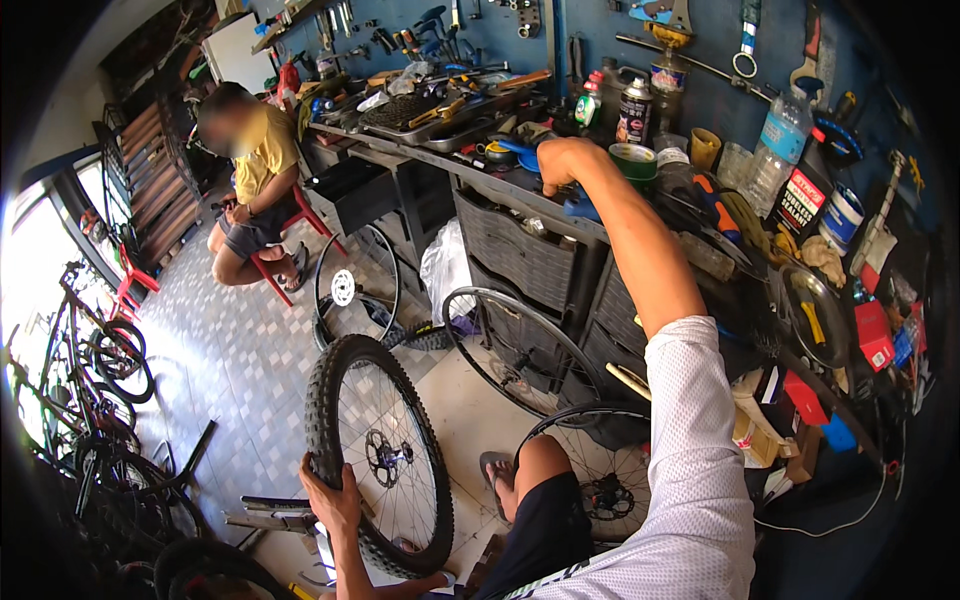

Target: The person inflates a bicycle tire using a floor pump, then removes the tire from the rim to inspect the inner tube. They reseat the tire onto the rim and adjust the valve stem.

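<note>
My left hand point(334, 500) is closed round the knobby black tyre of a bicycle wheel point(384, 458), which stands upright on the floor in front of me. A silver brake disc shows at its hub. My right arm stretches out over the workbench point(400, 140). There my right hand point(568, 162) is bent downward with its fingers curled, beside a blue-handled tool point(520, 154). Its fingertips are partly hidden, so what they hold, if anything, does not show.
Bare rims point(520, 350) lean against grey drawers point(520, 250). Spray cans point(634, 112), a water bottle point(782, 140) and a sealant box point(803, 198) crowd the bench. A person point(262, 150) sits on a red chair at the far left. Bicycles point(90, 400) line the left side.
</note>
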`<state>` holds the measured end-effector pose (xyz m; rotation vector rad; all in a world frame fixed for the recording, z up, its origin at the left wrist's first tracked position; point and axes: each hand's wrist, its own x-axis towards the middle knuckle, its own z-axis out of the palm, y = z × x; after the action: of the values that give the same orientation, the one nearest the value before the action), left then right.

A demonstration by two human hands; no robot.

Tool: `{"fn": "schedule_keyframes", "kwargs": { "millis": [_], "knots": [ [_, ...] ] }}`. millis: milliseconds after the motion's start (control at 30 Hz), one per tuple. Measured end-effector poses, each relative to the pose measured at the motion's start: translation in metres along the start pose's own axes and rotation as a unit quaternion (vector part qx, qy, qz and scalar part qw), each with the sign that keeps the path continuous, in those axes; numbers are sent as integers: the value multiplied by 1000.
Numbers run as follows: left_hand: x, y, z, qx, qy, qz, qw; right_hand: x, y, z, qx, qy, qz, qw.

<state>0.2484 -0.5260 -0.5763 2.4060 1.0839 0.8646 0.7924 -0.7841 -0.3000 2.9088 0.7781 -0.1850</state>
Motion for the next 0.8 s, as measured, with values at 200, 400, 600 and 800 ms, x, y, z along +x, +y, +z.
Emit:
{"fn": "schedule_keyframes", "kwargs": {
  "millis": [200,400,600,800],
  "knots": [
    [6,14,7,-18,-12,-12,1000,3,18,-1,51,90,-11,995],
    [2,-11,-8,-23,14,0,1000,-52,-19,-38,505,289,-252,773],
    [0,-37,2,-14,-1,-22,1000,-134,-176,114,620,195,-361,669],
    [-1,-42,-17,-23,-4,-4,1000,-192,-357,373,708,-54,-251,658]
  ]
}}
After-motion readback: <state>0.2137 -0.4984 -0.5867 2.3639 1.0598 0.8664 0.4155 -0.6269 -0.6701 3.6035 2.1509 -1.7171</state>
